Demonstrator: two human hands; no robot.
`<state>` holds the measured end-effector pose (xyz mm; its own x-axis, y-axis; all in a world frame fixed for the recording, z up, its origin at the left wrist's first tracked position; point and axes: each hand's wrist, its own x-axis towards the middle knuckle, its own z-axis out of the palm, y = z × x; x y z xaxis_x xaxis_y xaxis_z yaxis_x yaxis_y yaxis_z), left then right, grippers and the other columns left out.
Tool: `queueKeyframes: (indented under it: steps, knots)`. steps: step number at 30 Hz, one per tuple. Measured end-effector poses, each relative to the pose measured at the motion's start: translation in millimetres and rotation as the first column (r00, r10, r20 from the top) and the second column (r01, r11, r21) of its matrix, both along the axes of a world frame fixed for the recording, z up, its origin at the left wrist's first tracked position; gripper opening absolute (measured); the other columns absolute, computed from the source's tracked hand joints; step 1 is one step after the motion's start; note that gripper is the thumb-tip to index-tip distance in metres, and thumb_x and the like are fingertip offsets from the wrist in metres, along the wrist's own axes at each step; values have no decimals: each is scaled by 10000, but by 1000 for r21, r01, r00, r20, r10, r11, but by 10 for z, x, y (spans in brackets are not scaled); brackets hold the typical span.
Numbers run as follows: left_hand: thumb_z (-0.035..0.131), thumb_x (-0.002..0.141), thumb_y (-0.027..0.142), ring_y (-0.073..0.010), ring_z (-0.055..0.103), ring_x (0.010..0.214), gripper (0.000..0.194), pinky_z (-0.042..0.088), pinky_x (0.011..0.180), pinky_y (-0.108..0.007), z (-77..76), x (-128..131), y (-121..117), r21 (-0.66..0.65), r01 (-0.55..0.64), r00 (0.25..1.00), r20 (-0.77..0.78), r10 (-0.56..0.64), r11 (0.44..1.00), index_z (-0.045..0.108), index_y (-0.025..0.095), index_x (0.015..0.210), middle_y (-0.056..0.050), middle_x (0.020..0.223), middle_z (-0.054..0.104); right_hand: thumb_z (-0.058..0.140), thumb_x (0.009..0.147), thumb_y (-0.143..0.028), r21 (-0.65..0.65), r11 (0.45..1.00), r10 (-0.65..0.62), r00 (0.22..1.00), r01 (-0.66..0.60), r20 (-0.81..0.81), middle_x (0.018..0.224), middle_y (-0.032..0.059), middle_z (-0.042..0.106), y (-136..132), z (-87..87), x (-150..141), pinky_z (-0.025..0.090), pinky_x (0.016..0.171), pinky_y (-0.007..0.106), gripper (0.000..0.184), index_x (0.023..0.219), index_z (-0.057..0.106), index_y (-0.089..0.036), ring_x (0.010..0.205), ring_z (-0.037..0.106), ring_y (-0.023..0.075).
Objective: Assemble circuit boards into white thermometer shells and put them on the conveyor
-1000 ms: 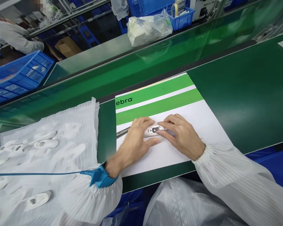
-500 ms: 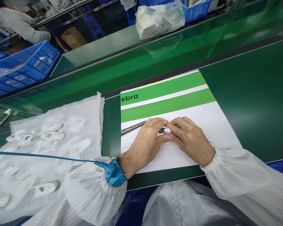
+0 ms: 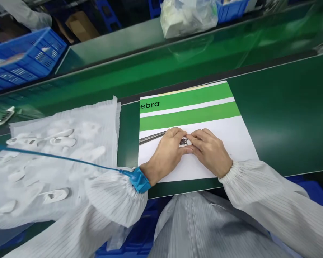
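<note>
Left hand (image 3: 169, 149) and right hand (image 3: 211, 150) both grasping one small white part (image 3: 183, 142), pinched at its ends. Part is over the plain lower area of a green-striped paper sheet (image 3: 183, 115), on green worktop (image 3: 285, 114). From part: white pieces (image 3: 62, 142) on wrapping sheet (image 3: 101, 116), nine o'clock; blue crate (image 3: 47, 57), ten; plastic bag (image 3: 188, 18), twelve.

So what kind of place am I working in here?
Likely a factory assembly area: there's a corded blue wrist strap, white plastic parts spread on a white sheet, and a blue crate.
</note>
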<state>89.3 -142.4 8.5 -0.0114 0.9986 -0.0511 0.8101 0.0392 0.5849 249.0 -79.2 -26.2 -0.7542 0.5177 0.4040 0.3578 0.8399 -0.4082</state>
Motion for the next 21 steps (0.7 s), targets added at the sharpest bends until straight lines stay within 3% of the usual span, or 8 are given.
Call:
queueKeyframes:
  steps: [4, 10, 13, 17, 19, 21]
  knots:
    - [693, 832, 446, -215, 587, 1032, 369, 477, 906, -377, 43, -82, 33, -10, 50, 998, 39, -50, 999, 647, 217, 1117, -36, 1096, 647, 603, 887, -135, -47, 999, -11, 997, 15, 76, 968, 93, 639, 43, 36, 5, 505, 782, 374, 260, 1136, 674, -120, 876, 525, 230]
    - [668, 859, 416, -216, 590, 1023, 321, 477, 893, -370, 95, -86, 41, -29, 80, 997, 14, -80, 996, 647, 211, 1105, -41, 1095, 655, 617, 884, -152, -45, 997, -60, 996, 63, 60, 959, 82, 656, 3, -9, -5, 504, 783, 363, 274, 1146, 690, -124, 877, 549, 225]
    - [699, 846, 342, -210, 589, 1030, 332, 484, 905, -360, 64, -10, 16, -15, 57, 998, -26, -57, 998, 616, 182, 1124, -53, 1111, 650, 574, 916, -140, 22, 999, -49, 999, 48, 5, 959, 96, 665, -33, -52, -11, 505, 766, 344, 265, 1152, 680, -85, 868, 535, 216]
    - [661, 865, 185, -215, 565, 1087, 265, 465, 974, -374, -21, 108, -15, 125, -19, 995, -92, 31, 992, 595, 138, 1117, -93, 1152, 631, 490, 960, -132, 98, 994, -51, 998, 53, -25, 997, 106, 674, -31, -83, -19, 497, 787, 346, 261, 1144, 666, -74, 876, 501, 214]
    - [662, 870, 225, -230, 557, 1099, 281, 469, 978, -394, -61, 111, -25, 132, -54, 993, -98, 68, 990, 593, 140, 1129, -101, 1160, 625, 483, 968, -151, 75, 996, -40, 999, 42, -23, 1021, 106, 674, 1, -83, -17, 498, 804, 341, 260, 1145, 663, -86, 889, 495, 213]
    - [698, 847, 313, -229, 559, 1087, 375, 484, 956, -391, -84, 52, -34, 78, -17, 997, -75, 23, 997, 579, 165, 1170, -83, 1158, 620, 526, 960, -212, 6, 1000, -13, 1000, 13, 0, 1012, 107, 673, 54, -63, -10, 498, 819, 342, 261, 1148, 667, -100, 899, 507, 215]
